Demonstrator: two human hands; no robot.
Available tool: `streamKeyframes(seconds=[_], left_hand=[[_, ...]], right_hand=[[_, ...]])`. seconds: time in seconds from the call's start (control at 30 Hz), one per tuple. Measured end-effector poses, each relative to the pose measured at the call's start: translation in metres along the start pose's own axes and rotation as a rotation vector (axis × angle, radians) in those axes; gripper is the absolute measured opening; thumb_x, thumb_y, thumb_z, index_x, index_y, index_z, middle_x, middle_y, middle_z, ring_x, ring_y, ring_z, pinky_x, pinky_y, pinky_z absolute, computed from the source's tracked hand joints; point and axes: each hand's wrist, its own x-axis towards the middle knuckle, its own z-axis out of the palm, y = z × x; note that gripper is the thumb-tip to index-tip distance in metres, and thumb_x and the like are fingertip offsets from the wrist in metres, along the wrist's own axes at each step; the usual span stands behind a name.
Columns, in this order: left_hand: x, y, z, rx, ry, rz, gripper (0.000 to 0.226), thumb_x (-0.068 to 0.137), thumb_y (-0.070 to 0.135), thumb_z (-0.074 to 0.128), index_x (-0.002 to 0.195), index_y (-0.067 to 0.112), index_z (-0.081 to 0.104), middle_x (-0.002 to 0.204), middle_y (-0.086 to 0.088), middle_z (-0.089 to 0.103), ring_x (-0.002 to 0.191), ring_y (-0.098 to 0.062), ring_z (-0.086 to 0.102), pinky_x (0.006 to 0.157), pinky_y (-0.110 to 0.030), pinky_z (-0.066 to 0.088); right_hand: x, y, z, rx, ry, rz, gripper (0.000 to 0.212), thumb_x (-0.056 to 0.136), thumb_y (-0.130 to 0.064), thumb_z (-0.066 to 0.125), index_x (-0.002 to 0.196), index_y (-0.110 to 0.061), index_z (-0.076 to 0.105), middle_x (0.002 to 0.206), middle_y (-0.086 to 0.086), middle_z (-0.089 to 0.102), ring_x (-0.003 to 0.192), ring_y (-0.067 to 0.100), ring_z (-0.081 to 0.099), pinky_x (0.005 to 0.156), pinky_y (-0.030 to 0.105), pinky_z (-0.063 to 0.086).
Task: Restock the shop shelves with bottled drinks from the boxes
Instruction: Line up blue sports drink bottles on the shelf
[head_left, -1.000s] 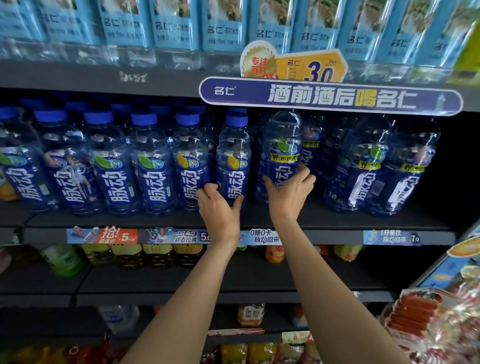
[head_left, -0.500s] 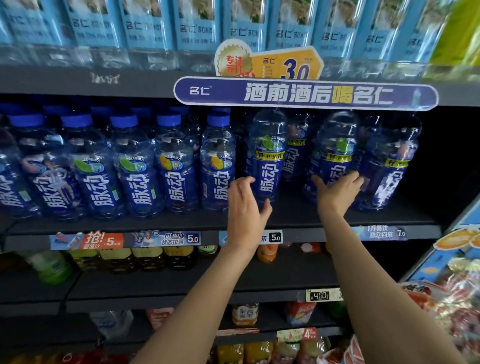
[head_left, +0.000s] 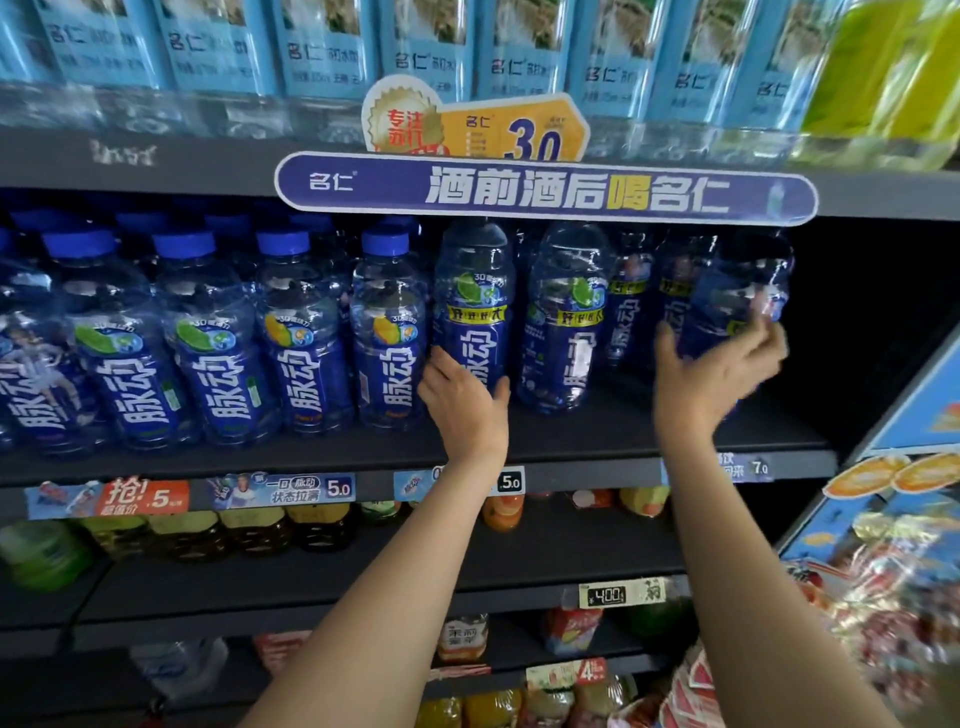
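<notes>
A: Centre frame, the left hand cups a bottle on the shelf.

B: At right, the blurred right hand, fingers apparently spread, nears the end bottle. Best to square labels forward.

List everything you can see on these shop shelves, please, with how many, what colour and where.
Small blue-capped bottles: many, blue, middle shelf left.
Large bottles: several, blue, middle shelf right.
Pale blue-labelled bottles: a row, top shelf.
Banner: one, purple, top shelf edge.
Price tags: several, middle shelf edge.
Yellow and green drinks: several, lower shelves.
Left hand: round a large bottle's base.
Right hand: blurred, at the rightmost large bottle.
</notes>
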Motion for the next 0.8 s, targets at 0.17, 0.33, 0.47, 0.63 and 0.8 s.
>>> streamKeyframes(seconds=[0.17, 0.33, 0.47, 0.63, 0.8], left_hand=[[0.009, 0.004, 0.001, 0.063, 0.037, -0.051, 0.086, 0.078, 0.038, 0.070, 0.139, -0.004, 0.025, 0.137, -0.020, 0.031, 0.125, -0.032, 0.031, 0.102, -0.036, 0.031], [0.009, 0.008, 0.007, 0.046, 0.050, -0.074, 0.085, 0.072, 0.038, 0.075, 0.131, -0.004, 0.032, 0.132, -0.020, 0.034, 0.122, -0.032, 0.032, 0.101, -0.035, 0.032], [0.008, 0.009, 0.008, 0.039, 0.053, -0.065, 0.084, 0.070, 0.038, 0.077, 0.128, -0.004, 0.034, 0.131, -0.021, 0.035, 0.121, -0.032, 0.033, 0.101, -0.036, 0.033], [0.009, 0.005, 0.007, 0.053, 0.048, -0.052, 0.084, 0.071, 0.041, 0.075, 0.127, -0.004, 0.034, 0.130, -0.021, 0.035, 0.120, -0.032, 0.033, 0.099, -0.035, 0.035], [0.010, 0.005, 0.007, 0.072, 0.023, -0.041, 0.083, 0.070, 0.042, 0.076, 0.126, -0.003, 0.034, 0.129, -0.020, 0.035, 0.120, -0.031, 0.033, 0.098, -0.034, 0.035]], right_hand=[[0.030, 0.041, 0.002, -0.039, -0.248, 0.370, 0.097, 0.074, -0.029, 0.077, 0.143, 0.001, 0.016, 0.148, 0.020, 0.026, 0.135, 0.036, 0.028, 0.111, 0.042, 0.026], [0.018, 0.038, 0.008, 0.010, -0.221, 0.374, 0.071, 0.066, -0.028, 0.083, 0.117, 0.001, 0.043, 0.124, 0.018, 0.052, 0.117, 0.035, 0.050, 0.096, 0.045, 0.041], [0.000, 0.025, 0.022, 0.069, -0.352, 0.296, 0.070, 0.064, -0.028, 0.084, 0.114, 0.000, 0.044, 0.119, 0.017, 0.057, 0.109, 0.032, 0.056, 0.093, 0.043, 0.046], [-0.008, 0.014, 0.037, 0.085, -0.397, 0.273, 0.073, 0.063, -0.028, 0.085, 0.115, -0.001, 0.040, 0.120, 0.017, 0.055, 0.113, 0.035, 0.053, 0.097, 0.051, 0.042], [-0.012, 0.011, 0.036, 0.042, -0.359, 0.263, 0.071, 0.065, -0.028, 0.083, 0.115, 0.000, 0.040, 0.121, 0.018, 0.053, 0.114, 0.034, 0.050, 0.099, 0.048, 0.040]])
